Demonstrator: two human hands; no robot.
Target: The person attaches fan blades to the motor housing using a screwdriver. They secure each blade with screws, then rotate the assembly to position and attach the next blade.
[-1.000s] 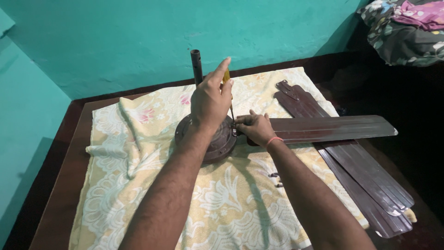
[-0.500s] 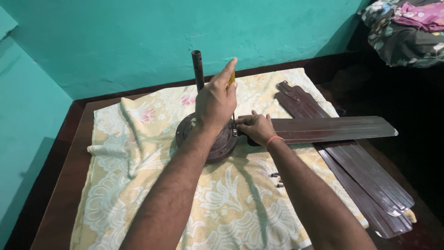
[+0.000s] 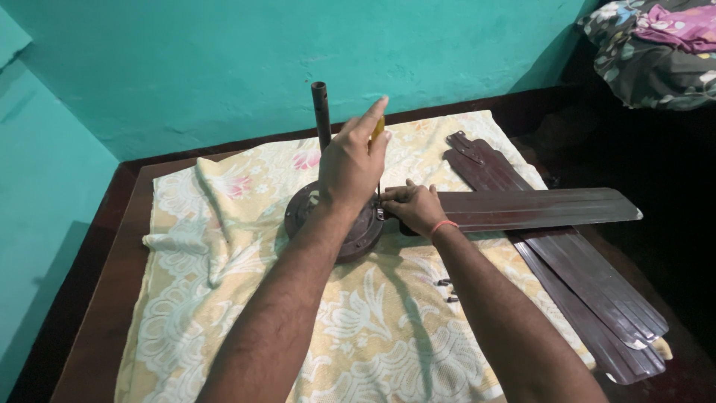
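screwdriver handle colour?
Yellow: the left hand grips the yellow-handled screwdriver; it shows in the head view.

The motor (image 3: 339, 224) is dull brown metal, worn matt. The blade (image 3: 537, 208) is smooth brown metal with a faint sheen. The towel (image 3: 224, 298) is soft, patterned yellow cloth. The worktop (image 3: 97, 328) is dark polished wood. The screwdriver (image 3: 378, 128) has a glossy yellow plastic handle.

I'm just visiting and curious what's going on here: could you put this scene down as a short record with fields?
Left hand: left hand grips a yellow-handled screwdriver, upright, tip down at the fan motor's rim
Right hand: right hand rests where the fan blade meets the ceiling fan motor
Motor: brown, its rod standing up
Loose parts: stacked fan blades, small screws
Surface: floral towel over a wooden table
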